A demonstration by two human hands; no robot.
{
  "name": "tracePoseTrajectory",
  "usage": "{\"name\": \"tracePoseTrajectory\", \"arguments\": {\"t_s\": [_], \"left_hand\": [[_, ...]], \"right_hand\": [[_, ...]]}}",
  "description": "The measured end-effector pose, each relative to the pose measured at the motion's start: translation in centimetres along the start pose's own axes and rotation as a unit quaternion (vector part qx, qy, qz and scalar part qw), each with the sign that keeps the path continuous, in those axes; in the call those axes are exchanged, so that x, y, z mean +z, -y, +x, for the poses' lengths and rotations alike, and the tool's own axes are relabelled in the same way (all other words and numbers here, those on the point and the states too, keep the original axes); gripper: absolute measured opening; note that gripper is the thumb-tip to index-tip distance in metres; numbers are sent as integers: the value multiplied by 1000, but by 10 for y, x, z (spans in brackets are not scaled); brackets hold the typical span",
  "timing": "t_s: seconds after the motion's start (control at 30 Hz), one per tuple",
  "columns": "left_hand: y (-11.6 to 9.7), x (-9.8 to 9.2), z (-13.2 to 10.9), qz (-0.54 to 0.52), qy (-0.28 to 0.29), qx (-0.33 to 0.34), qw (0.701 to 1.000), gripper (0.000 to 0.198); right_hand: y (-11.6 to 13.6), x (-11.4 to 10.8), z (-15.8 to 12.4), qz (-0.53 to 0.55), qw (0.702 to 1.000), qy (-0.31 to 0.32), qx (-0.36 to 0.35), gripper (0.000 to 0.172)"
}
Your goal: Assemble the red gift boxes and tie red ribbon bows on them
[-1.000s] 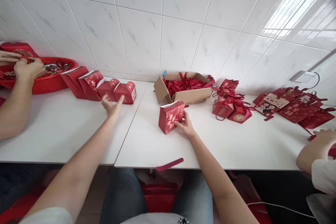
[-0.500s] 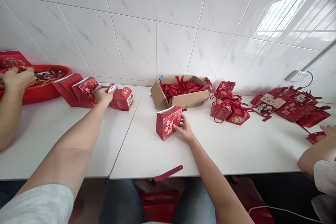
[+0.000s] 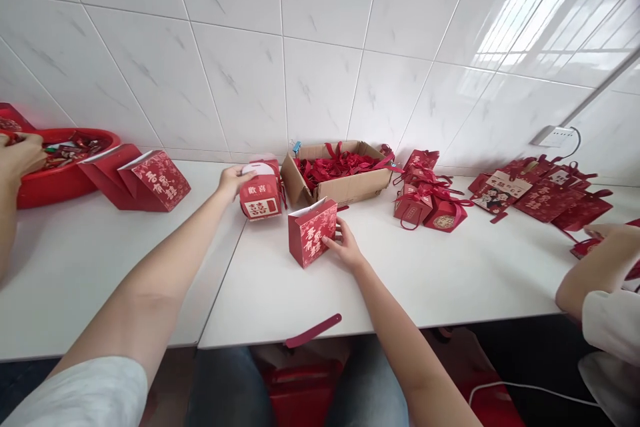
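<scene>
My left hand point(image 3: 237, 182) grips the top edge of a red gift box with a rounded flap point(image 3: 261, 195), left of the cardboard box. My right hand point(image 3: 345, 245) is closed round the right side of an upright red box with gold lettering point(image 3: 313, 233). That box has its top flap raised, showing a white inner side. A dark red strap point(image 3: 314, 331) lies at the table's front edge, in front of the upright box.
A cardboard box point(image 3: 357, 187) full of red ribbons stands by the wall. Finished-looking ribboned boxes point(image 3: 445, 215) and flat red bags point(image 3: 545, 199) are on the right. Red boxes point(image 3: 163, 181) and a red basin point(image 3: 65, 190) sit left. Other people's hands show at both sides.
My left hand has moved right with the rounded-flap box, away from the other boxes on the left. My right hand keeps its hold. The view has shifted slightly.
</scene>
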State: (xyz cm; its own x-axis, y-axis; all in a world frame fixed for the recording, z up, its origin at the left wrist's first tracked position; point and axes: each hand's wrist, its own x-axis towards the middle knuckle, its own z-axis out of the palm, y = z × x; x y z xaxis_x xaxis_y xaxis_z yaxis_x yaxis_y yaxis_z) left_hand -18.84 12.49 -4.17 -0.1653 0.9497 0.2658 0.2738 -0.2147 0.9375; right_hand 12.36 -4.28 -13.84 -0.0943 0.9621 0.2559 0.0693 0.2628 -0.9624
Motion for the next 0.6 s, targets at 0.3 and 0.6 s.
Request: {"name": "tracePoseTrajectory", "arguments": {"t_s": [0.3,0.6], "left_hand": [[6,78,-6,11,31,36,999,55],[-28,-22,-6,203,-115,71,970,34]], "right_hand": [[-4,0,3,10,1000,3,-9,66],[-3,-1,3,5,1000,13,-3,64]]}}
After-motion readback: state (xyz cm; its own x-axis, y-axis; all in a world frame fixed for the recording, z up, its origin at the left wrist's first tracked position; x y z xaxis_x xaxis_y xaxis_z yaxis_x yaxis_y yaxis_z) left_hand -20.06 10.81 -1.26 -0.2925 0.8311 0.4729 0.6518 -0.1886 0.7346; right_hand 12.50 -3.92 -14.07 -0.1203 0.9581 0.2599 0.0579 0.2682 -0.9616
